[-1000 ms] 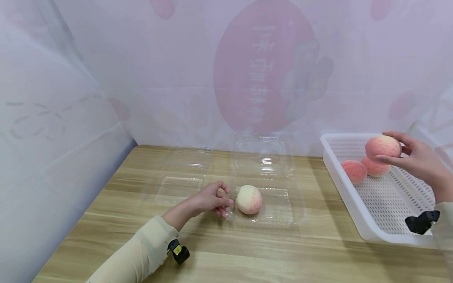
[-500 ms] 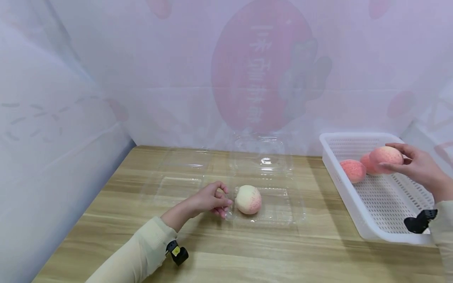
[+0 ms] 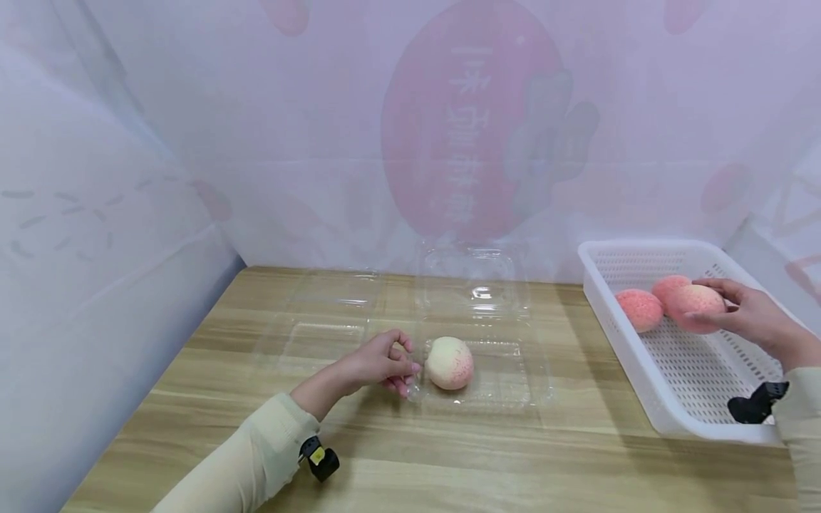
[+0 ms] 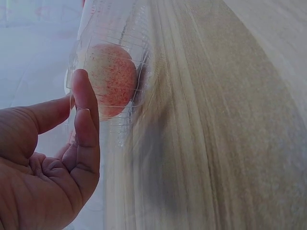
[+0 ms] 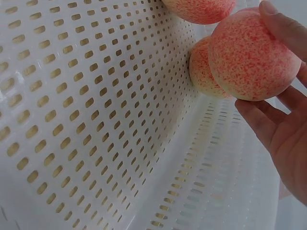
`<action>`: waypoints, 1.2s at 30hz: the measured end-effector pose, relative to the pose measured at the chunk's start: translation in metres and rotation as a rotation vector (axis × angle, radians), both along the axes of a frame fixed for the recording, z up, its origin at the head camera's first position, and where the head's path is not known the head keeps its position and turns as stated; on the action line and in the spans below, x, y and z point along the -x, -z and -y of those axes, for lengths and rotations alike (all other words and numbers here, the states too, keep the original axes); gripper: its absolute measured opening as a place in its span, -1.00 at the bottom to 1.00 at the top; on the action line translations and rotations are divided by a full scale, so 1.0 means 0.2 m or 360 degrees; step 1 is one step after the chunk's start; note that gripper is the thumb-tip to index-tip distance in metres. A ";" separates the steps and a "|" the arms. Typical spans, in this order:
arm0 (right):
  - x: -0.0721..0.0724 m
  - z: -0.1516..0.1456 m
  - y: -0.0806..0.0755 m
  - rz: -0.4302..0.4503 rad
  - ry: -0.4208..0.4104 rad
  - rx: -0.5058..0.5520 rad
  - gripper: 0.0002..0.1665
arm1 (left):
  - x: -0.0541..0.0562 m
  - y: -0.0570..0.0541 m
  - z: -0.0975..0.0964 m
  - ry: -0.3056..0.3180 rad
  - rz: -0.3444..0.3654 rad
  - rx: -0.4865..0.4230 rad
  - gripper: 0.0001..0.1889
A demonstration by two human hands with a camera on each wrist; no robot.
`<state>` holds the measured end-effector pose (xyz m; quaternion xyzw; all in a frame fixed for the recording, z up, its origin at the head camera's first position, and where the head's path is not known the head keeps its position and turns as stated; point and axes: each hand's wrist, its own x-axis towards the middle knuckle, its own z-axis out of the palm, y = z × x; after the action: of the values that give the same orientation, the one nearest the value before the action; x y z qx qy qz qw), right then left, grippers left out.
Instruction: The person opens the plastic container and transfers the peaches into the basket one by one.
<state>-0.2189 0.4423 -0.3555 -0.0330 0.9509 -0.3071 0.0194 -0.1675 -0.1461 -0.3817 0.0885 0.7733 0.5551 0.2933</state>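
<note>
My left hand (image 3: 380, 365) pinches the left rim of a clear plastic clamshell box (image 3: 500, 370) between thumb and fingers. Its lid lies folded back toward the wall. In the left part of that box sits a pale peach (image 3: 450, 363) with a pink-speckled side, close to my fingertips. Over at the right, my right hand (image 3: 757, 313) holds a pink peach (image 5: 254, 55) inside a white perforated basket (image 3: 631, 363), with the thumb on one side and fingers on the other. Two more pink peaches, one at the left (image 3: 639, 311) and one behind (image 3: 670, 288), lie in the basket.
A second clear clamshell box (image 3: 327, 335) stands opened to the left of the first, partly behind my left arm. Everything rests on a wood-grain table (image 3: 449, 463). Printed cloth walls (image 3: 308, 206) close off the back and the sides.
My right hand has lowered its peach deeper into the basket, beside the other two. The left hand keeps its place at the box rim. The head view has shifted slightly.
</note>
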 end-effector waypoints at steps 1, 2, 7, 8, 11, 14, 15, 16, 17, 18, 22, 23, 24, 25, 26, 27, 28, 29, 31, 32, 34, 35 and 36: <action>0.00 -0.01 0.00 -0.0005 -0.0009 0.0003 -0.11 | 0.00 0.00 0.00 -0.0001 0.0000 0.0000 -0.63; 0.00 -0.01 0.01 -0.0003 -0.0016 -0.0005 -0.11 | 0.00 0.00 0.00 -0.0002 -0.0001 0.0001 -0.63; 0.00 -0.02 0.01 0.0087 -0.0048 -0.0033 -0.09 | -0.01 -0.01 0.01 -0.0008 -0.0003 -0.0008 -0.63; 0.00 -0.02 0.01 0.0111 -0.0056 -0.0045 -0.07 | -0.01 -0.01 0.01 -0.0007 -0.0003 -0.0011 -0.63; 0.00 -0.02 0.01 0.0148 -0.0056 -0.0059 -0.05 | -0.01 -0.01 0.01 -0.0004 -0.0004 -0.0019 -0.63; 0.00 -0.02 0.01 0.0188 -0.0072 -0.0078 -0.04 | -0.01 -0.01 0.01 -0.0006 -0.0006 -0.0024 -0.63; 0.01 -0.03 0.01 0.0206 -0.0075 -0.0082 -0.03 | -0.01 -0.01 0.01 -0.0006 -0.0006 -0.0024 -0.63; 0.01 -0.03 0.01 0.0228 -0.0085 -0.0091 -0.03 | -0.01 -0.01 0.01 -0.0007 -0.0005 -0.0024 -0.63; 0.01 -0.03 0.01 0.0247 -0.0098 -0.0093 -0.03 | -0.01 -0.01 0.01 -0.0009 -0.0004 -0.0023 -0.63; 0.01 -0.03 0.02 0.0271 -0.0108 -0.0093 -0.04 | -0.01 -0.01 0.01 -0.0011 -0.0003 -0.0023 -0.63; 0.01 -0.03 0.04 0.0341 -0.0141 -0.0096 -0.02 | -0.01 0.00 0.01 -0.0016 -0.0005 -0.0024 -0.63; 0.00 -0.03 0.04 0.0358 -0.0149 -0.0094 0.00 | -0.01 0.00 0.01 -0.0015 -0.0005 -0.0024 -0.63; 0.00 -0.03 0.04 0.0376 -0.0150 -0.0097 0.02 | -0.01 0.00 0.01 -0.0014 -0.0005 -0.0025 -0.63; 0.00 -0.03 0.04 0.0383 -0.0154 -0.0100 0.02 | -0.01 0.00 0.01 -0.0013 -0.0005 -0.0025 -0.63; 0.00 -0.03 0.04 0.0394 -0.0158 -0.0105 0.03 | -0.01 -0.01 0.01 -0.0012 -0.0006 -0.0025 -0.63; 0.00 -0.03 0.04 0.0404 -0.0163 -0.0108 0.03 | -0.02 -0.01 0.01 -0.0010 -0.0006 -0.0026 -0.63; 0.00 -0.03 0.04 0.0412 -0.0172 -0.0105 0.02 | -0.02 -0.01 0.01 -0.0010 -0.0007 -0.0027 -0.63; 0.00 -0.04 0.04 0.0417 -0.0178 -0.0108 0.01 | -0.01 -0.01 0.01 -0.0009 -0.0007 -0.0028 -0.63; 0.01 -0.04 0.03 0.0429 -0.0184 -0.0112 -0.01 | -0.01 0.00 0.01 -0.0013 -0.0009 -0.0030 -0.63; 0.01 -0.04 0.03 0.0437 -0.0198 -0.0105 -0.01 | -0.01 0.00 0.01 -0.0014 -0.0009 -0.0030 -0.63; 0.01 -0.03 0.04 0.0460 -0.0236 -0.0071 -0.02 | -0.01 0.00 0.01 -0.0017 -0.0011 -0.0030 -0.63; 0.01 -0.03 0.04 0.0470 -0.0244 -0.0065 -0.02 | -0.01 0.00 0.01 -0.0018 -0.0011 -0.0030 -0.63; 0.01 -0.03 0.04 0.0479 -0.0249 -0.0054 -0.01 | -0.01 0.00 0.01 -0.0017 -0.0011 -0.0029 -0.63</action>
<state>-0.2202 0.4484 -0.3636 -0.0603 0.9368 -0.2900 0.1861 -0.1650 -0.1481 -0.3821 0.0890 0.7697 0.5634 0.2868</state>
